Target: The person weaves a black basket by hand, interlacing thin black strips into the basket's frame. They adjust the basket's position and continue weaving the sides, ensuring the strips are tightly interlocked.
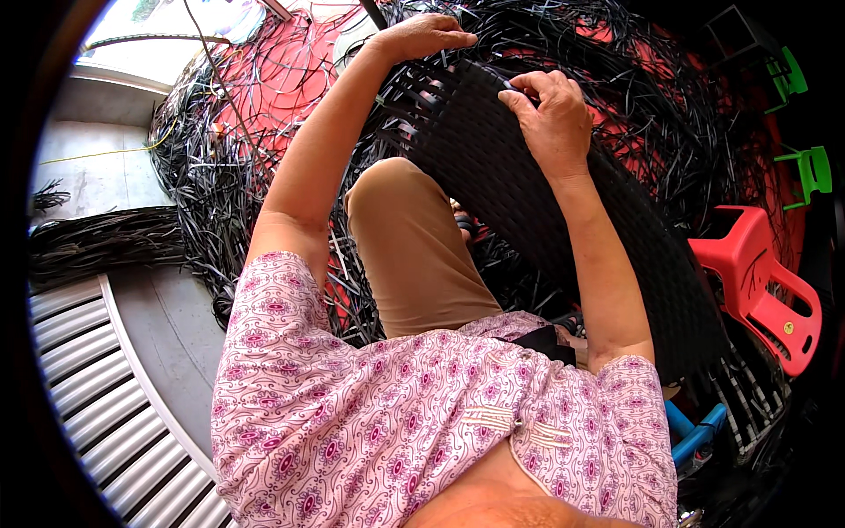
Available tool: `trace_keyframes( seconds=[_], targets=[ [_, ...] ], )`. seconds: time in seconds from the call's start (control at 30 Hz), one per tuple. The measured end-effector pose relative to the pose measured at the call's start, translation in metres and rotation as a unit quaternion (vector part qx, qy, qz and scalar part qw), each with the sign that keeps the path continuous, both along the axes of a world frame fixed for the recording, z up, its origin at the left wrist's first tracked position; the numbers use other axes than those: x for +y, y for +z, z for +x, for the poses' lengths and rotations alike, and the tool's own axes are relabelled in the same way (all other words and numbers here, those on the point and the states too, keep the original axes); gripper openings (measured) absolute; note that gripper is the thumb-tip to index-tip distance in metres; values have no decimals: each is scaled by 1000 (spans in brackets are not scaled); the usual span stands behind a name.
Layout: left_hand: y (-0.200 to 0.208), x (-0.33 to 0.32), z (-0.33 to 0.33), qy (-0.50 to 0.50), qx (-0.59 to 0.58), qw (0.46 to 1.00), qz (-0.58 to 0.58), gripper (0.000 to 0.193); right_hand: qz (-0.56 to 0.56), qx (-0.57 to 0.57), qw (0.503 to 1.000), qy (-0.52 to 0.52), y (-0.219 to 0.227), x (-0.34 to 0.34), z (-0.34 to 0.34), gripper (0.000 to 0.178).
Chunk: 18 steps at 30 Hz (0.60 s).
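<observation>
A long black woven panel (493, 145) of flat plastic strips slants from the upper middle down to the right, beside my bent knee. Loose strip ends (414, 106) stick out from its far left edge. Above that end is my left hand (427, 37), fingers close together and pointing right; whatever they pinch is hidden. Over the upper edge of the weave, my right hand (556, 114) has its thumb and forefinger curled toward each other on what looks like a thin black strip, little of which shows.
Heaps of loose black strips (695, 132) cover much of the red floor (273, 97). A red plastic chair (748, 264) stands at the right, green chairs (805, 176) behind it. Blue tubing (700, 431) lies lower right. A slatted metal piece (123, 414) is at the left.
</observation>
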<state>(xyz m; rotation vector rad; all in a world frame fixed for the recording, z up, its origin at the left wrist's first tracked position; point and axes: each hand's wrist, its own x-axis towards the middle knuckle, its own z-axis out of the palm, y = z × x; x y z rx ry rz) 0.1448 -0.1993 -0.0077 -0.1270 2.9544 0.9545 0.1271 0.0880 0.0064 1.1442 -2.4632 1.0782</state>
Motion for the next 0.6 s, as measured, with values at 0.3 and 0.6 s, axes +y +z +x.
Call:
trace_keyframes(
  seconds=[0.3, 0.6],
  targets=[
    [11, 8, 7, 24, -93, 965, 243, 39, 3, 14, 1000, -10, 0, 1, 0, 21],
    [-19, 4, -9, 54, -10, 936, 348, 17, 6, 6, 1000, -25, 0, -4, 3, 22]
  ],
)
